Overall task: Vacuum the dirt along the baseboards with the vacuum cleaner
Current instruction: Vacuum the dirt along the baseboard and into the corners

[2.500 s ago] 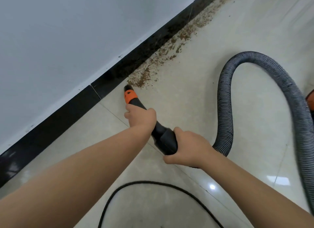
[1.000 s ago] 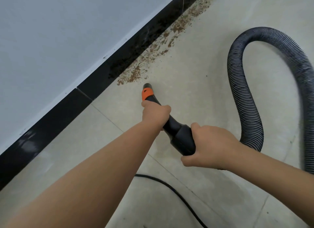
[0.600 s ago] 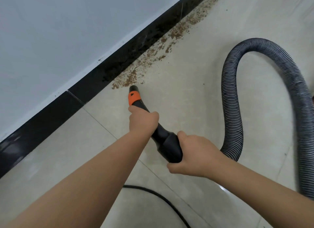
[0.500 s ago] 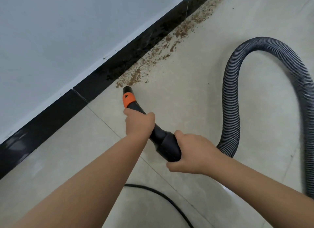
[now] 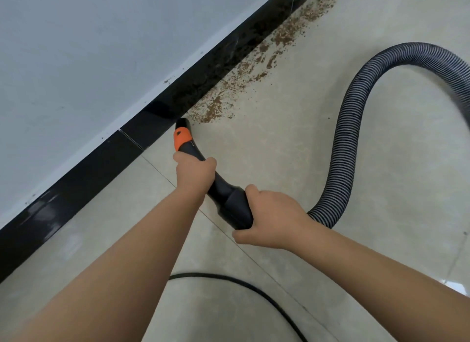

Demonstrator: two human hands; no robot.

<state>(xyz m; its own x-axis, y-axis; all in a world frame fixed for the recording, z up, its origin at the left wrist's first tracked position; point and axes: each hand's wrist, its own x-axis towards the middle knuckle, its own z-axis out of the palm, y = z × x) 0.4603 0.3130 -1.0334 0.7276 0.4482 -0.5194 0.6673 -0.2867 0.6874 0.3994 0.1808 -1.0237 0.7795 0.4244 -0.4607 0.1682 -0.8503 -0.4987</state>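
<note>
Dirt [image 5: 216, 107] is what we are after, and in the head view, our only one, it lies as a brown speckled band on the pale floor tiles [image 5: 279, 163], running along the foot of the black baseboard [image 5: 142, 128] up toward the top right corner. Its near end begins just beside the nozzle [image 5: 183, 130], whose black tip past the orange collar now sits right at the joint of baseboard and floor, touching or nearly touching the first grains.

Half a second ago that tip sits a little out from the skirting, below the edge of the patch; a second ago it is well out on the open tile. So we have swung it back in against the wall. The near edge of the dirt also looks slightly thinner than it does two and a half seconds ago, though we cannot be sure.

Our left hand [image 5: 194, 175] wraps its fingers round the slim black neck just behind the collar. Our right hand [image 5: 269, 223] clasps the thick cuff where the ribbed hose [image 5: 348, 138] joins; the hose loops away to the right. A black power cord [image 5: 244, 287] curves over the floor beneath our forearms.

We judge the job as barely begun along this stretch: most of the band remains ahead, so the next pass should follow the skirting up and right.
</note>
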